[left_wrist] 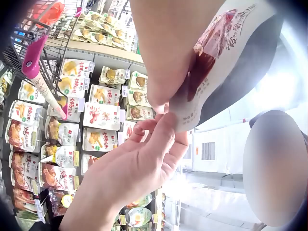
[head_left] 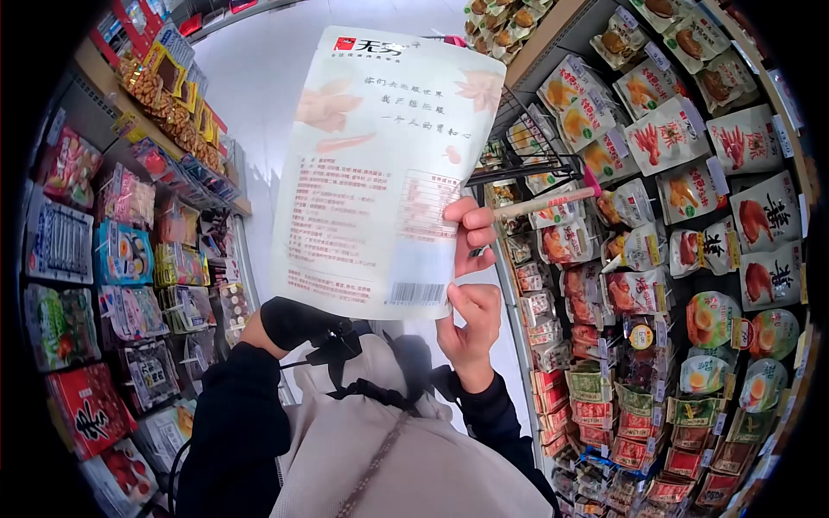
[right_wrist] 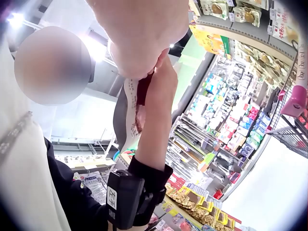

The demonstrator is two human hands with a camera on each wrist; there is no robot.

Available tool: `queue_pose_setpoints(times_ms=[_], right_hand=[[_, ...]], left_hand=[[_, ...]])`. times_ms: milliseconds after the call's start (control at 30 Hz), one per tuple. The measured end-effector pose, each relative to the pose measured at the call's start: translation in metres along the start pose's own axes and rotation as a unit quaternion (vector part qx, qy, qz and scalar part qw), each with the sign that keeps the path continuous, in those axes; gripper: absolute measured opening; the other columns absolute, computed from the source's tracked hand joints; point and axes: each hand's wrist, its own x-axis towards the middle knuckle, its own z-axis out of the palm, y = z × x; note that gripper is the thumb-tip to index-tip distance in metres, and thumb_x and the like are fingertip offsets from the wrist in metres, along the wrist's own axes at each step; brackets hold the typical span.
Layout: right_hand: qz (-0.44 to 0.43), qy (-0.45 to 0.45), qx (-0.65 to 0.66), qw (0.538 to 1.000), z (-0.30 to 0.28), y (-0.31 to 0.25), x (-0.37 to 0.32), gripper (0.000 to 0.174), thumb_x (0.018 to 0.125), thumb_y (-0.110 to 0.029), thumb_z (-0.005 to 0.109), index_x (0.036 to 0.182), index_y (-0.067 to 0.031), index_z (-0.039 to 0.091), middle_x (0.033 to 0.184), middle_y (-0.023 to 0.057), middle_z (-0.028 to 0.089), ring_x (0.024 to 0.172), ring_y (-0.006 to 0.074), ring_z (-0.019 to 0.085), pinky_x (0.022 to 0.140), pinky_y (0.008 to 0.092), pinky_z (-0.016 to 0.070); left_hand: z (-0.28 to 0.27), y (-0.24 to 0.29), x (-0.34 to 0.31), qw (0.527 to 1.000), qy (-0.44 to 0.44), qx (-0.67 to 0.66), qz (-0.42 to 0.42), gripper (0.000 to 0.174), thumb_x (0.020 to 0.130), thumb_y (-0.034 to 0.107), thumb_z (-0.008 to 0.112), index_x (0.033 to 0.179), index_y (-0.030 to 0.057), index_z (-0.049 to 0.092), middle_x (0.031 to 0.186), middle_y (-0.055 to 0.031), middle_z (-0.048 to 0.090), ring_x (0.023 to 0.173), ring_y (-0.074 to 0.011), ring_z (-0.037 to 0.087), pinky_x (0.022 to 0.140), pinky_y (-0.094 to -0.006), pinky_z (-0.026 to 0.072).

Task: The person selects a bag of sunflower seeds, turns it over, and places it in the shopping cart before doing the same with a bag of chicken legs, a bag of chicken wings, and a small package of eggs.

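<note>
A white snack pouch (head_left: 371, 173) stands upright before me, its printed back with text and a barcode facing the head camera. My right hand (head_left: 473, 298) pinches its lower right edge between thumb and fingers. In the left wrist view that same right hand (left_wrist: 139, 161) grips the pouch's bottom corner, and the front of the pouch (left_wrist: 216, 53) shows dark red meat. My left hand (right_wrist: 162, 84) reaches up behind the pouch in the right wrist view. Its fingers are hidden there by my right hand, and in the head view by the pouch; I cannot tell how they lie.
Hanging packaged snacks fill the shelf rack (head_left: 673, 207) on the right. More bags line the left shelves (head_left: 129, 285). A wire shopping cart (head_left: 531, 142) with a pink-ended handle (head_left: 548, 203) stands just beyond the pouch, by the right rack. Pale floor (head_left: 259, 95) runs between the shelves.
</note>
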Motion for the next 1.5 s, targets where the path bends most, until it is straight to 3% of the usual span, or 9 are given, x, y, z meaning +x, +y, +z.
queue_pose_setpoints(times_ms=[300, 433, 500, 667, 1100, 1200, 1267, 1367, 1500], right_hand=[[0.042, -0.103, -0.010, 0.994, 0.013, 0.032, 0.012, 0.054, 0.063, -0.019, 0.072, 0.111, -0.0084, 0.051, 0.088, 0.0081, 0.052, 0.075, 0.0233, 0.050, 0.061, 0.0313, 0.0417], [0.251, -0.068, 0.289, 0.921, 0.008, 0.062, 0.022, 0.069, 0.071, -0.045, 0.060, 0.121, -0.0015, 0.041, 0.110, 0.0114, 0.049, 0.099, 0.0224, 0.048, 0.079, 0.0297, 0.0418], [0.354, 0.019, 0.426, 0.832, 0.002, 0.075, 0.027, 0.077, 0.077, -0.059, 0.046, 0.122, 0.0025, 0.037, 0.116, 0.0107, 0.046, 0.107, 0.0214, 0.045, 0.084, 0.0279, 0.0400], [0.436, -0.030, 0.400, 0.806, -0.026, 0.113, 0.049, 0.041, 0.089, -0.007, 0.042, 0.126, 0.0053, 0.029, 0.122, 0.0109, 0.044, 0.111, 0.0145, 0.043, 0.092, 0.0268, 0.0331], [0.440, -0.077, 0.366, 0.816, -0.002, 0.161, 0.055, 0.039, 0.090, -0.014, 0.044, 0.123, 0.0009, 0.033, 0.108, 0.0108, 0.053, 0.091, 0.0136, 0.056, 0.072, 0.0239, 0.0471], [0.520, -0.098, 0.393, 0.752, -0.012, 0.168, 0.070, 0.041, 0.091, -0.019, 0.041, 0.126, -0.0019, 0.027, 0.106, 0.0145, 0.054, 0.082, 0.0185, 0.061, 0.060, 0.0248, 0.0515], [0.500, -0.069, 0.354, 0.787, -0.017, 0.183, 0.073, 0.042, 0.092, -0.023, 0.037, 0.126, -0.0038, 0.025, 0.103, 0.0171, 0.055, 0.076, 0.0214, 0.062, 0.053, 0.0257, 0.0527], [0.515, -0.019, 0.288, 0.807, -0.025, 0.200, 0.077, 0.039, 0.092, -0.023, 0.036, 0.124, -0.0035, 0.028, 0.100, 0.0153, 0.056, 0.076, 0.0207, 0.062, 0.053, 0.0256, 0.0523], [0.556, 0.003, 0.234, 0.797, -0.025, 0.218, 0.088, 0.039, 0.091, -0.023, 0.037, 0.124, -0.0045, 0.028, 0.100, 0.0150, 0.056, 0.076, 0.0212, 0.062, 0.054, 0.0264, 0.0521]], left_hand=[[-0.015, 0.045, 0.019, 0.997, 0.047, 0.052, -0.014, 0.024, 0.082, 0.030, 0.049, 0.083, 0.0068, 0.047, 0.088, -0.0024, 0.045, 0.082, -0.0120, 0.043, 0.078, -0.0263, 0.0367], [-0.049, 0.077, 0.029, 0.808, 0.327, 0.480, 0.098, 0.024, 0.089, 0.020, 0.045, 0.090, -0.0012, 0.055, 0.075, -0.0039, 0.059, 0.060, -0.0099, 0.054, 0.057, -0.0219, 0.0439], [-0.054, 0.087, 0.039, 0.730, 0.302, 0.588, 0.171, 0.034, 0.092, 0.026, 0.040, 0.096, -0.0029, 0.058, 0.083, -0.0041, 0.061, 0.070, -0.0067, 0.053, 0.063, -0.0212, 0.0446], [-0.056, 0.091, 0.058, 0.707, 0.315, 0.604, 0.188, 0.035, 0.092, 0.026, 0.040, 0.097, -0.0036, 0.057, 0.085, -0.0050, 0.061, 0.073, -0.0074, 0.053, 0.066, -0.0220, 0.0446], [-0.076, 0.103, 0.069, 0.711, 0.354, 0.584, 0.169, 0.035, 0.092, 0.026, 0.041, 0.104, -0.0044, 0.054, 0.091, -0.0059, 0.060, 0.078, -0.0085, 0.053, 0.070, -0.0232, 0.0443], [-0.080, 0.132, 0.065, 0.671, 0.329, 0.621, 0.236, 0.033, 0.091, 0.025, 0.042, 0.103, -0.0031, 0.055, 0.089, -0.0050, 0.060, 0.076, -0.0069, 0.053, 0.068, -0.0213, 0.0438], [-0.081, 0.170, 0.057, 0.583, 0.389, 0.668, 0.249, 0.029, 0.091, 0.028, 0.045, 0.083, 0.0022, 0.056, 0.064, 0.0059, 0.049, 0.059, -0.0007, 0.041, 0.051, -0.0163, 0.0331], [-0.074, 0.228, 0.066, 0.454, 0.342, 0.786, 0.244, 0.032, 0.090, 0.029, 0.045, 0.072, 0.0028, 0.050, 0.060, 0.0080, 0.037, 0.055, -0.0023, 0.032, 0.046, -0.0193, 0.0259], [-0.103, 0.300, 0.110, 0.416, 0.310, 0.833, 0.190, 0.031, 0.090, 0.025, 0.046, 0.074, -0.0010, 0.049, 0.059, 0.0058, 0.037, 0.056, -0.0041, 0.032, 0.047, -0.0210, 0.0280]])
